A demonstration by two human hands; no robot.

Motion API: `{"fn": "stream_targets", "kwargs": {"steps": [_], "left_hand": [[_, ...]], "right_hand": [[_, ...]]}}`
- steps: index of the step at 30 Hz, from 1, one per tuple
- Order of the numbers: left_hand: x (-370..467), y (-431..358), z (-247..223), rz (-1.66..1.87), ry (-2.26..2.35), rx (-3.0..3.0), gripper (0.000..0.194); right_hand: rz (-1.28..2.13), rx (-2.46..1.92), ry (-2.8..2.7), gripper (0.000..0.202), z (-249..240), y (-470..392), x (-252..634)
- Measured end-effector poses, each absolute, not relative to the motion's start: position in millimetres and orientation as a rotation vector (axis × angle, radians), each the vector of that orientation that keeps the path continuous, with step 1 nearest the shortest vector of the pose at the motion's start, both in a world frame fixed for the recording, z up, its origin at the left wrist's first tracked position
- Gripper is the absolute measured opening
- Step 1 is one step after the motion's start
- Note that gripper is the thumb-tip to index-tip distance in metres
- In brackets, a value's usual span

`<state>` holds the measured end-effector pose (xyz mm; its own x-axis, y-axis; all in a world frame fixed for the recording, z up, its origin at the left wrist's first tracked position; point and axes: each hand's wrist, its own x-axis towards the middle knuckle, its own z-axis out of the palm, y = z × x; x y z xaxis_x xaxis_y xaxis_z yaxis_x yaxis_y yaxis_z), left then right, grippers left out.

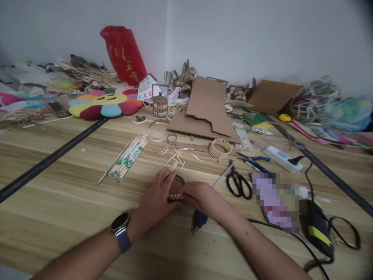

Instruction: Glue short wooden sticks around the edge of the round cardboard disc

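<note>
A small round basket [175, 196], with a brown cardboard inside and short wooden sticks along its wall, rests on the table between my hands. My left hand [159, 194] curves round its left side, thumb and fingers closed on the rim. On the right side, the fingertips of my right hand [201, 196] are pinched together against the stick wall; whether a loose stick is between them is hidden. A blue glue gun [199, 221] lies under my right wrist, its nozzle showing. Short cut sticks [176, 157] are scattered just beyond the basket.
Black scissors [239, 184], pliers [256, 158] and a power strip [282, 158] lie to the right. Packs of sticks [128, 157], a stick ring [220, 149] and cardboard sheets [204, 105] are further back. A black cord [279, 225] runs along the right.
</note>
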<state>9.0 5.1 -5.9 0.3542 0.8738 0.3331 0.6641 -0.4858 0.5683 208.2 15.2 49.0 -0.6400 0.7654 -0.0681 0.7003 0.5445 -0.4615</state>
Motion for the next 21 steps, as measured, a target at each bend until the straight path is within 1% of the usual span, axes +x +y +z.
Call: {"fn": "stream_targets", "kwargs": {"steps": [6, 9, 11, 12, 13, 15, 18, 19, 21], "left_hand": [[9.3, 6.8, -10.3, 0.917, 1.370, 2.295, 0.089], [7.9, 9.2, -12.4, 0.940, 1.345, 2.312, 0.090], [5.5, 11.5, -12.7, 0.954, 1.328, 2.316, 0.092], [3.8, 12.6, -12.6, 0.957, 1.328, 2.312, 0.093], [2.1, 13.5, -12.4, 0.955, 1.333, 2.304, 0.095], [-0.8, 14.3, -11.5, 0.942, 1.359, 2.287, 0.097], [-1.7, 12.2, -10.0, 0.933, 1.411, 2.266, 0.100], [-0.8, 11.0, -9.5, 0.935, 1.431, 2.258, 0.101], [2.5, 8.4, -8.5, 0.945, 1.476, 2.240, 0.103]], "right_hand": [[0.680, -1.220, -2.638, 0.016, 49.8, 15.7, 207.8], [0.710, -1.206, -2.593, 0.014, 57.0, 13.7, 209.4], [0.714, -1.242, -2.544, 0.026, 66.5, 11.4, 213.6], [0.709, -1.269, -2.518, 0.029, 72.4, 9.9, 217.2], [0.702, -1.301, -2.494, 0.026, 78.7, 8.4, 222.0], [0.694, -1.382, -2.481, 0.007, 90.7, 4.7, 235.3], [0.741, -1.562, -2.541, 0.019, 100.9, -2.3, 262.1], [0.760, -1.631, -2.553, 0.020, 100.9, -5.1, 271.5], [0.793, -1.739, -2.541, 0.015, 95.7, -11.3, 288.1]]}}
